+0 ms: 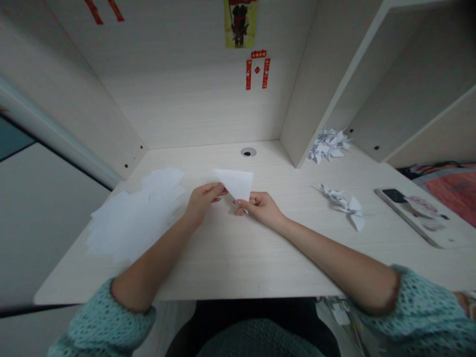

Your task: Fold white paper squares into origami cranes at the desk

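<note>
A white sheet of paper folded into a triangle (238, 183) is held up over the middle of the desk. My left hand (207, 198) pinches its left edge between thumb and fingers. At the lower corner, my right hand (262, 206) grips the same paper, thumb in front and fingers behind. Left of my left hand lies a spread pile of flat white paper sheets (130, 218). Some of that pile is hidden behind my left forearm.
Several folded white paper pieces (344, 202) lie right of my hands. A bigger heap of them (329, 144) sits by the upright panel (316, 84). At the right rests a phone (424, 215) beside a red cloth (455, 191). A cable hole (248, 152) is at the desk's back.
</note>
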### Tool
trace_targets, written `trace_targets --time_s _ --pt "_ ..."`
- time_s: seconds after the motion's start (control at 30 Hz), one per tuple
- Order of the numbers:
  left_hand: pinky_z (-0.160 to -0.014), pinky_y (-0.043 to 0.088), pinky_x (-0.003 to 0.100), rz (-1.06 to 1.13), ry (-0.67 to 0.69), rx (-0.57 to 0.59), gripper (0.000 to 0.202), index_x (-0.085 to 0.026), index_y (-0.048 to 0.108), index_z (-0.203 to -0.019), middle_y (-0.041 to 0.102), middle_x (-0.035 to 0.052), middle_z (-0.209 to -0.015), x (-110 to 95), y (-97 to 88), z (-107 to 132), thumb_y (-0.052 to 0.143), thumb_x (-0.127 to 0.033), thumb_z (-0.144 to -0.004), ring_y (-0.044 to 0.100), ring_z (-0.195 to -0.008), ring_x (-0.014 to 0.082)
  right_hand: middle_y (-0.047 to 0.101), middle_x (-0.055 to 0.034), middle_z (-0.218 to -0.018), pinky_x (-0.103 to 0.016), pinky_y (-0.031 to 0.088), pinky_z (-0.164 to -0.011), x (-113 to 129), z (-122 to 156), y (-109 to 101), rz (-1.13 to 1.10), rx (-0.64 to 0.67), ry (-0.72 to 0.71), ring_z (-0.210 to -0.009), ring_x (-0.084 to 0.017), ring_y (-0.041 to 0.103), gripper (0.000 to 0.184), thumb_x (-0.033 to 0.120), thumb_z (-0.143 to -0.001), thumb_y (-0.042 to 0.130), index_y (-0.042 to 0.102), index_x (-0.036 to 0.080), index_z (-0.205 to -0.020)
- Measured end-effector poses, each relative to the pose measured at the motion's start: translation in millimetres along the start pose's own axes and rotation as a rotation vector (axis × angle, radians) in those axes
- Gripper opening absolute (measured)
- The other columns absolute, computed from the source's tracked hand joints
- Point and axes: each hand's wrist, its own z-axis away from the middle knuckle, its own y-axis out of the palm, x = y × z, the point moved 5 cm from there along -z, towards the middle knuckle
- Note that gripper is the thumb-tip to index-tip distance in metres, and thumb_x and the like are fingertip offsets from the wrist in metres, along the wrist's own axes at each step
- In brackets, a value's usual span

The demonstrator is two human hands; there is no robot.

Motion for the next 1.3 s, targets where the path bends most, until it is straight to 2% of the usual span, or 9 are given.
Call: trace_targets --time_s 0.2,0.33,0.6,0.73,0.83,0.97,1.07,1.17,1.3 --pt "-0.076 0.046 0.029 0.012 0.039 -0.013 0.033 -0.019 0.071 -0.087 0.072 0.007 -0.089 -2 6.5 4 0.068 -0.047 -0.071 0.063 -0.09 0.0195 0.069 -0.0047 -0.06 -0.023 0.042 -0.052 -1 0 -1 0.017 -0.015 0.0 -0.05 -0.012 0.058 0.032 0.044 -0.075 0.066 0.068 0.014 -0.067" --pt "-0.072 0.045 0.026 0.004 0.03 0.001 0.029 -0.019 0.07 -0.084 0.07 0.0046 -0.085 -4 9.0 7 0.068 -0.045 -0.071 0.063 -0.086 0.0175 0.069 -0.0035 -0.065 -0.024 0.044 -0.056 -2 -1 -2 -0.021 -0.005 -0.02 -0.056 -0.014 0.059 0.031 0.045 -0.074 0.067 0.069 0.015 -0.079" --pt "-0.067 0.043 0.023 -0.065 0.032 0.024 0.025 -0.019 0.067 -0.079 0.067 0.0023 -0.079 0 8.1 3 0.064 -0.043 -0.074 0.061 -0.08 0.0147 0.063 -0.0023 -0.071 -0.028 0.047 -0.063 5 -7 -19 -0.124 -0.182 -0.146 -0.066 -0.015 0.058 0.036 0.054 -0.082 0.053 0.065 0.02 -0.081" --pt "-0.065 0.043 0.024 -0.088 0.045 0.011 0.025 -0.019 0.066 -0.08 0.068 0.0024 -0.078 2 6.4 1 0.063 -0.043 -0.074 0.061 -0.078 0.0154 0.06 0.0003 -0.068 -0.027 0.046 -0.063 7 -6 -21 -0.067 -0.242 -0.173 -0.063 -0.013 0.057 0.027 0.043 -0.081 0.056 0.062 0.02 -0.094" --pt "-0.065 0.044 0.024 -0.118 0.048 0.047 0.024 -0.019 0.065 -0.078 0.068 0.0027 -0.077 1 8.3 0 0.063 -0.042 -0.074 0.061 -0.076 0.0156 0.056 0.0055 -0.066 -0.023 0.044 -0.06 8 -5 -21 -0.035 -0.251 -0.246 -0.059 -0.01 0.053 0.042 0.027 -0.076 0.059 0.05 0.023 -0.117" --pt "-0.068 0.046 0.026 -0.17 0.09 0.082 0.025 -0.018 0.064 -0.086 0.069 0.0035 -0.08 2 12.6 1 0.063 -0.041 -0.075 0.063 -0.076 0.0162 0.064 0.0024 -0.08 -0.022 0.044 -0.058 10 -1 -18 0.119 -0.214 -0.346 -0.061 -0.01 0.055 0.035 0.017 -0.073 0.058 0.052 0.024 -0.107" --pt "-0.077 0.048 0.03 -0.17 0.179 0.051 0.041 -0.018 0.058 -0.11 0.07 0.0045 -0.085 -3 13.8 6 0.064 -0.041 -0.076 0.065 -0.081 0.0178 0.068 -0.0018 -0.086 -0.026 0.049 -0.066 19 6 -20 0.376 -0.283 -0.446 -0.07 -0.013 0.06 0.018 0.015 -0.076 0.055 0.063 0.022 -0.09" --pt "-0.083 0.048 0.035 -0.229 0.243 0.107 0.057 -0.019 0.049 -0.128 0.069 0.0094 -0.102 -10 19.9 15 0.06 -0.044 -0.078 0.066 -0.088 0.02 0.069 -0.0054 -0.097 -0.029 0.052 -0.072 30 12 -18 0.561 -0.308 -0.57 -0.081 -0.016 0.064 0.025 0.016 -0.082 0.051 0.066 0.022 -0.1" --pt "-0.094 0.044 0.039 -0.393 0.334 0.173 0.095 -0.025 0.028 -0.143 0.056 0.0132 -0.13 -21 30.7 29 0.077 -0.04 -0.063 0.062 -0.105 0.0238 0.065 -0.0064 -0.114 -0.033 0.052 -0.088 34 16 -12 0.677 -0.228 -0.629 -0.1 -0.019 0.063 0.033 0.02 -0.086 0.05 0.062 0.026 -0.117"
